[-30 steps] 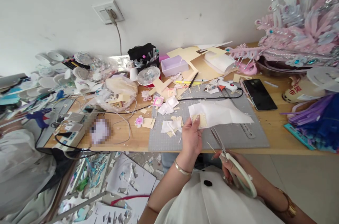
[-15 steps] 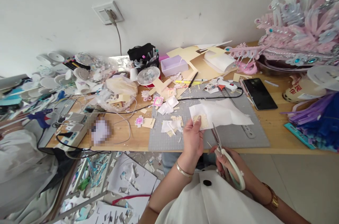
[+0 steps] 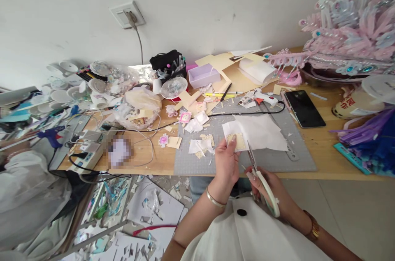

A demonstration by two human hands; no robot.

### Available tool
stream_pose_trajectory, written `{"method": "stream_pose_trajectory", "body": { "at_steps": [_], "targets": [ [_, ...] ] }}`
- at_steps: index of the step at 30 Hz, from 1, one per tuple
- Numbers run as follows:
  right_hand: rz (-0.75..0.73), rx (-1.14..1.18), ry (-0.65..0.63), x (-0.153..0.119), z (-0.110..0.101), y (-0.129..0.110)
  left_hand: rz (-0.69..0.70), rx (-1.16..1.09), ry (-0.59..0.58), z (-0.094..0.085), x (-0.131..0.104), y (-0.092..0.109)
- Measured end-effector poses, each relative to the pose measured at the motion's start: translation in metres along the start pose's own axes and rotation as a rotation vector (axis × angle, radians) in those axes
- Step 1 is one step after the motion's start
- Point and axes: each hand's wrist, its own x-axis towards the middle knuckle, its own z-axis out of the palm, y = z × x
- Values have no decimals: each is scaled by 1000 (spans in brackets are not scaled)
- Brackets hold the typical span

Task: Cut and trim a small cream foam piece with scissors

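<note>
My left hand (image 3: 227, 158) pinches a small cream card piece (image 3: 237, 142) together with a sheet of thin white paper (image 3: 261, 131), thumb on top. The card lies against the sheet's left end, and the rest of the sheet spreads right over the grey cutting mat (image 3: 296, 164). In my right hand (image 3: 267, 185) is a pair of scissors (image 3: 268, 193) with pale handles, fingers through the loops. Its blades point up and away, at the sheet's near edge just right of the card. Whether they have cut into the paper there I cannot make out.
A glue gun (image 3: 265, 98) with a black cable lies behind the sheet. Right of it is a phone (image 3: 304, 109). Paper scraps (image 3: 200, 146) litter the mat's left side. A power strip (image 3: 88, 152) sits farther left, near a co-worker's sleeve (image 3: 31, 187).
The scissor handles have drawn closer together and the blades look nearer shut. The white sheet's right part has swung nearer and lies flatter. My left hand keeps its pinch.
</note>
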Motion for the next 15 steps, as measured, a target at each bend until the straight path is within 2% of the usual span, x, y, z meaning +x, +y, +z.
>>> {"method": "stream_pose_trajectory", "body": {
  "at_steps": [8, 15],
  "targets": [
    [-114, -61, -9, 4, -2, 5, -10, -38, -21, 3, -5, 6],
    [-141, -85, 0, 3, 0, 1, 21, -51, -28, 4, -7, 5]
  ]
}}
